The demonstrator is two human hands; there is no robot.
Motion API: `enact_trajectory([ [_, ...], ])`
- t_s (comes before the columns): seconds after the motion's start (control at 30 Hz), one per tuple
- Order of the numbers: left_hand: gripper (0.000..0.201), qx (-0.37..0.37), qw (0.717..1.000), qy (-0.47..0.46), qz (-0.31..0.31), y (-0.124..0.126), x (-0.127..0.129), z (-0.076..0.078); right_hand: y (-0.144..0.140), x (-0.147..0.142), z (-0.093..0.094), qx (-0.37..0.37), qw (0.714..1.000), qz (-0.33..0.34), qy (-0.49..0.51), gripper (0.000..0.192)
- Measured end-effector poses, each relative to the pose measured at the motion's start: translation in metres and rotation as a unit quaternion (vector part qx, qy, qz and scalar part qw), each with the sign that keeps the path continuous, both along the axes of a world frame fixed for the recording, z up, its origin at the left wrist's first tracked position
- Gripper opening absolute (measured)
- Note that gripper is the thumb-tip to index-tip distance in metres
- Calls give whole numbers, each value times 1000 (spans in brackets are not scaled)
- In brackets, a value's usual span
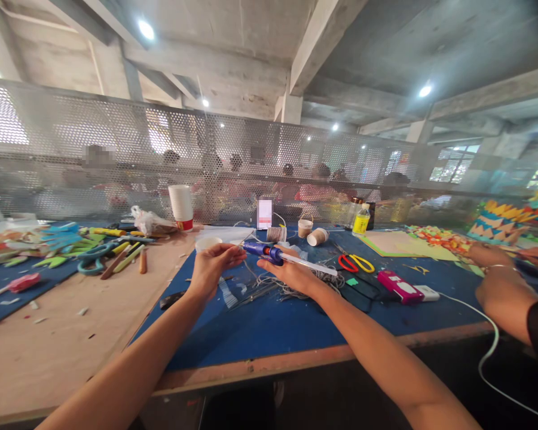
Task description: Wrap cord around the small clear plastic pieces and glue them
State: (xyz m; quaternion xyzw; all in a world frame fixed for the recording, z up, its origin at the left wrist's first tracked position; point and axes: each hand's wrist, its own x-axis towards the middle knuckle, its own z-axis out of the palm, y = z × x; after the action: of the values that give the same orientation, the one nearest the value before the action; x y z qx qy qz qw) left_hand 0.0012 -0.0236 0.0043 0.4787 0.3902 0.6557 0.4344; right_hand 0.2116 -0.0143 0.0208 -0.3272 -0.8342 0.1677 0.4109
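At the centre of the frame, I see the right hand (289,270) clamped around a blue glue gun (275,255), the left hand's (216,263) fingertips pinched together by its front end; anything between them is too small to tell. Tangled wire (296,292) crowds just below, red-and-yellow scissors (346,263) lie to the right, and a perforated screen (240,140) spans the background.

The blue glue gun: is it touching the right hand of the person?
Touching. The head view shows the right hand gripping the blue glue gun, with no gap between them.
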Motion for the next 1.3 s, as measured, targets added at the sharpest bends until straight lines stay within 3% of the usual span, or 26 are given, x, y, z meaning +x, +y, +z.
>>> enact_trajectory([
  [0.67, 32, -29, 999, -12, -9, 0, -1, 1, 1, 0, 0, 6, 1000, -23, 10, 32],
  [1.03, 32, -38, 999, -29, -4, 4, -4, -4, 15, 10, -5, -135, 986, 5, 96, 44],
  [1.1, 31, -35, 999, -36, -4, 4, -4, -3, 20, 13, -3, -116, 986, -29, 116, 46],
  [1.23, 28, -34, 998, -44, 3, 3, -2, -1, 39, 26, 0, -6, 977, -169, 129, 39],
  [1.3, 27, -35, 998, -47, 5, 2, -2, 0, 53, 37, 0, 4, 968, -225, 109, 34],
])
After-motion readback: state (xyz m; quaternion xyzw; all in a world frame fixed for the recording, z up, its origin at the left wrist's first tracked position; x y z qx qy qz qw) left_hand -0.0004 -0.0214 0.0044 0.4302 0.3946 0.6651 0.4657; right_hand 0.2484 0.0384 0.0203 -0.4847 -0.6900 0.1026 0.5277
